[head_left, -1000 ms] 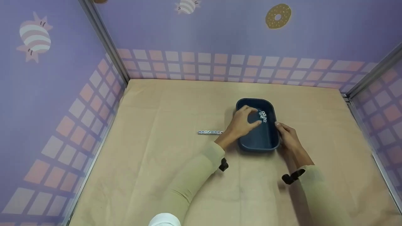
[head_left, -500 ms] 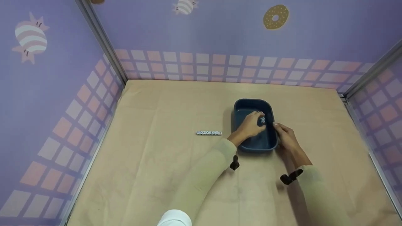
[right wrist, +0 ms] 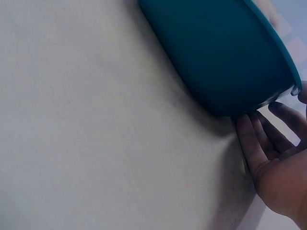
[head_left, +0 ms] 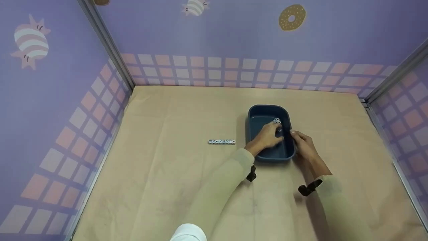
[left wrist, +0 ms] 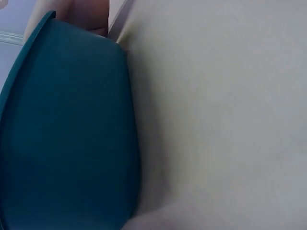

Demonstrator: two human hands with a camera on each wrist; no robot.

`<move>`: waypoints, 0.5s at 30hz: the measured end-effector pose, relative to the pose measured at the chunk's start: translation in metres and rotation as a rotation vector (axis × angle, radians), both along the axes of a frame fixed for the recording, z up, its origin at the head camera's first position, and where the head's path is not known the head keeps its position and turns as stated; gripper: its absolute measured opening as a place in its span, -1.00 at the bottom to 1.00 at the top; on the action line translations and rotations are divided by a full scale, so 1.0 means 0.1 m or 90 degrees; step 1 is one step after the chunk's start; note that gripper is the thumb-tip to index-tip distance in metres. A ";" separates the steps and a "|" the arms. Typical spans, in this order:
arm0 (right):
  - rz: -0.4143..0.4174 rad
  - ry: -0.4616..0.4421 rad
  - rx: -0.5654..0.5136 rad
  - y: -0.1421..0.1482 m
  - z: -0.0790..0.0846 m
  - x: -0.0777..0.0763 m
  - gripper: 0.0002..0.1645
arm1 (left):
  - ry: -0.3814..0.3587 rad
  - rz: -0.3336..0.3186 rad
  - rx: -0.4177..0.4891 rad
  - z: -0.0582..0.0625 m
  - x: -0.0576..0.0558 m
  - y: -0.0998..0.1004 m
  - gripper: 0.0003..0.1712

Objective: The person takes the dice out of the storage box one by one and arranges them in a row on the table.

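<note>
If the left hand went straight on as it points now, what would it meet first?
Probably the small pieces close to the left hand, then the right wall of the blue bin; depth there is unclear.

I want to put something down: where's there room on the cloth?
The cloth is bare between the patterned strip and left wall, and between the blue bin and back wall. It's crowded at the bin: the left hand is inside, the right hand holds it.

Soft, rather even light fills the head view; faint shadows lie left of the blue tub (head_left: 276,150) and right sleeve (head_left: 341,201); both wrist views look bluish and hazy, the cloth (left wrist: 230,105) blurred.
</note>
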State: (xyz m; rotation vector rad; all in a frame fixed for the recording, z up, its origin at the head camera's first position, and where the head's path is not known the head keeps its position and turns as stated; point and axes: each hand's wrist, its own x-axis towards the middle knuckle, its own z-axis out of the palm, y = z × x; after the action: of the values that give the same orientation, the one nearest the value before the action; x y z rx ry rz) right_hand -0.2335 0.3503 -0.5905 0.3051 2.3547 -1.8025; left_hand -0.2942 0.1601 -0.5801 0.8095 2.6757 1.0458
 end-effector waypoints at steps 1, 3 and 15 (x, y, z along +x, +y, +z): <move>-0.002 0.000 0.002 0.00 0.00 0.00 -0.08 | 0.003 -0.001 -0.001 0.00 0.00 0.00 -0.47; -0.005 0.000 0.004 0.00 0.00 0.01 -0.05 | 0.009 -0.007 -0.007 -0.01 0.00 -0.01 -0.52; -0.016 -0.029 0.008 -0.02 0.09 0.00 -0.17 | 0.032 -0.015 -0.090 -0.01 0.04 0.00 -0.81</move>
State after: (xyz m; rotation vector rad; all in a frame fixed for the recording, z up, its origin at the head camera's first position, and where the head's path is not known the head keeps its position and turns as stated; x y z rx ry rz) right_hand -0.2334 0.3483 -0.5814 0.3738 2.3429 -1.7726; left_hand -0.2901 0.1602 -0.5812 0.8488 2.7368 0.8310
